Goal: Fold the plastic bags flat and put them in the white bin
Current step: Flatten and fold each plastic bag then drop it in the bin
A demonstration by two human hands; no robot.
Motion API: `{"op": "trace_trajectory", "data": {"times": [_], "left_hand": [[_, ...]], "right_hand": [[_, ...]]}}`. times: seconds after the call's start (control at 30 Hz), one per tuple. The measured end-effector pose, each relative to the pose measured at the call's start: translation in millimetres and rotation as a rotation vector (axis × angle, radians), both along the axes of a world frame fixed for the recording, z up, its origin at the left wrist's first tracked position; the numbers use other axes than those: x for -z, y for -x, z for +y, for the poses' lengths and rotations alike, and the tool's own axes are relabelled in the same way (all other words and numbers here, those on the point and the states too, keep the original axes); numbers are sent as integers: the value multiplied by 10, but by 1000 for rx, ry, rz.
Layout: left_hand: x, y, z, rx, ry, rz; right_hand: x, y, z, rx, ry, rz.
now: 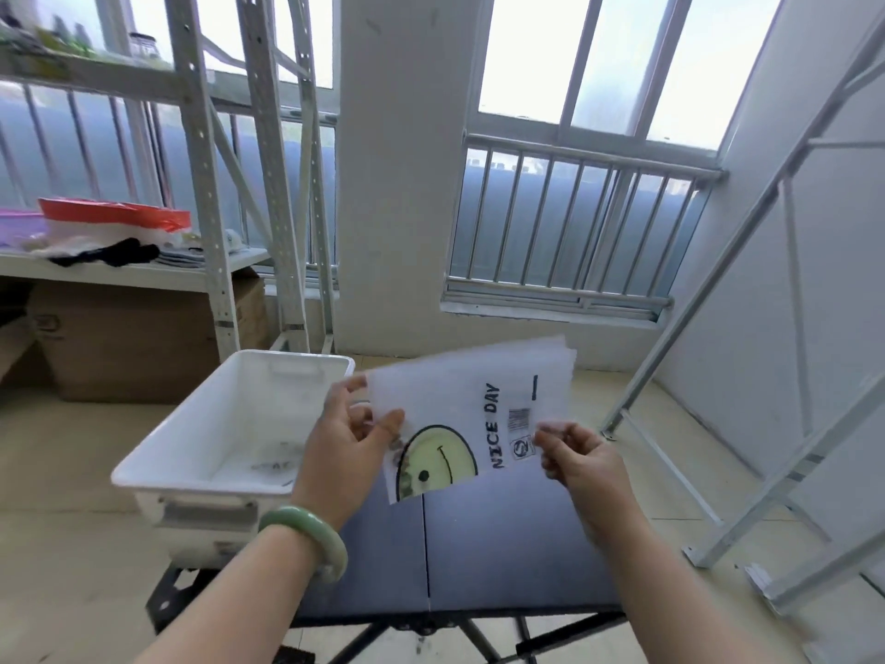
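A translucent white plastic bag (pixel 471 404) printed with a yellow smiley face and "NICE DAY" is held up in the air above the dark folding table (pixel 479 543). My left hand (pixel 347 448), with a green bangle on the wrist, pinches the bag's left edge. My right hand (pixel 577 452) pinches its lower right edge. The white bin (pixel 191 464) stands at the table's left end, just left of my left hand. Something flat and pale lies on the bin's floor; I cannot tell what it is.
A metal shelf rack (pixel 210 184) stands at the back left with cloths and a red-rimmed item on it, and cardboard boxes (pixel 129 342) below. Another rack frame (pixel 766 376) rises on the right. A white pillar (pixel 397 174) and barred windows lie ahead.
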State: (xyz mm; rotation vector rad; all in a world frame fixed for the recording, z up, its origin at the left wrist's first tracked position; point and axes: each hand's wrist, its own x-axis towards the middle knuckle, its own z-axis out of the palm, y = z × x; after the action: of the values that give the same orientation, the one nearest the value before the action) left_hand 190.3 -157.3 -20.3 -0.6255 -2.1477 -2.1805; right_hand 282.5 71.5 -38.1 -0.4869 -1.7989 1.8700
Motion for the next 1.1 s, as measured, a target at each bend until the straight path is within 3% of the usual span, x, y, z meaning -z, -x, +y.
{"op": "trace_trajectory", "data": {"times": [0.23, 0.37, 0.53, 0.8, 1.1], "left_hand": [[-607, 282, -856, -181, 391, 439], [-616, 423, -1226, -279, 600, 526], [-348, 556, -1419, -286, 833, 326], [-65, 813, -1346, -148, 1075, -75], [64, 1043, -1259, -13, 1472, -49]], "right_hand": [[-884, 632, -593, -17, -416, 125], [-1097, 1039, -1016, 47, -681, 120], [-980, 1438, -1415, 23, -922, 63], [-455, 1876, -1733, -247, -1329, -356], [-229, 1925, -1868, -531, -1412, -675]]}}
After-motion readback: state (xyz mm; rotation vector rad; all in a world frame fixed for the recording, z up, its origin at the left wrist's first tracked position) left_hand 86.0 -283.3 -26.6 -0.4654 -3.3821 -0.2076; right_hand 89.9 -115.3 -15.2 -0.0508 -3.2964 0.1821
